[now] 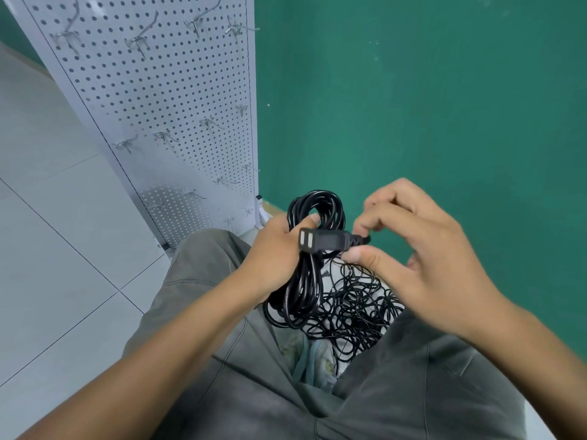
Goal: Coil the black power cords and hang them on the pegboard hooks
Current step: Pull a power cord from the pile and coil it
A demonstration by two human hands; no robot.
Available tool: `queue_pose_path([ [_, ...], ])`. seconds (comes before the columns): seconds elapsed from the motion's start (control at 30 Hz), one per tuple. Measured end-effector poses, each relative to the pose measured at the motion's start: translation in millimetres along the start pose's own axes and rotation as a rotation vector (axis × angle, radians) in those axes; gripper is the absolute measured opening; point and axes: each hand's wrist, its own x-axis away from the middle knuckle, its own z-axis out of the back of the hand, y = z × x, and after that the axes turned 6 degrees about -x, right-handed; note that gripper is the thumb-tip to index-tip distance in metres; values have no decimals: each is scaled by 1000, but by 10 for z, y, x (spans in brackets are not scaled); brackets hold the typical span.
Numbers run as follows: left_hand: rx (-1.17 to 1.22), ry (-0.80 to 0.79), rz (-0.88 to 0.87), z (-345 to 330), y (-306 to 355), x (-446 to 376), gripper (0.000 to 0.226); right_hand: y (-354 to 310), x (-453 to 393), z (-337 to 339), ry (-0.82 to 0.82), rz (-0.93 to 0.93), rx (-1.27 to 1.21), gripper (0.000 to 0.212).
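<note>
My left hand (279,246) grips a coiled black power cord (306,281), thumb through the top of the loops. The coil hangs down past my wrist. My right hand (413,246) pinches the cord's plug (320,240) by its strain relief between thumb and forefinger, holding it across the coil with two metal prongs pointing left. Below, a loose tangle of black cords (355,309) lies on the floor between my knees. The white pegboard (152,100) stands at upper left, carrying several bare metal hooks (139,42).
A green wall (428,106) fills the right side behind my hands. Pale floor tiles (57,249) spread to the left. My grey trousers (254,392) and shoes (314,357) fill the lower frame. The pegboard's foot (262,214) sits just beyond the coil.
</note>
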Motion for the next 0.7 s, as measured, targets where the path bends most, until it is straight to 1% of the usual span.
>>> queue_pose_path([
  [0.03,-20,16,-9,-23,7,2,43,-32,4,-60,30,-95,-137,22],
  [0.1,-48,72,-24,-75,22,22,35,-121,-8,-181,92,-329,-558,23],
  [0.13,-40,70,-32,-97,36,40,32,-159,-26,-227,136,-421,-760,22],
  [0.17,-29,55,-33,-117,33,52,37,-178,-45,-258,172,-494,-919,20],
  [0.23,-24,39,-34,-153,2,79,48,-193,-64,-276,210,-588,-1126,21],
  [0.27,-48,37,-42,-163,-8,93,51,-194,-71,-279,216,-617,-1193,27],
  [0.33,-130,42,-79,-180,-21,122,56,-203,-63,-272,222,-642,-1240,37],
  [0.4,-196,79,-102,-185,-19,143,60,-209,-45,-273,258,-634,-1211,33],
  [0.47,-229,114,-98,-187,-14,154,51,-223,-36,-278,309,-622,-1149,26],
  [0.53,-292,117,-108,-192,-13,153,40,-229,-42,-271,325,-603,-1074,25],
  [0.57,-330,90,-112,-190,-1,160,42,-236,-62,-259,317,-598,-1051,24],
  [0.67,-402,-71,-144,-181,51,178,63,-219,-179,-175,231,-621,-1029,17],
  [0.7,-406,-130,-153,-181,74,187,62,-205,-230,-132,185,-634,-1010,17],
])
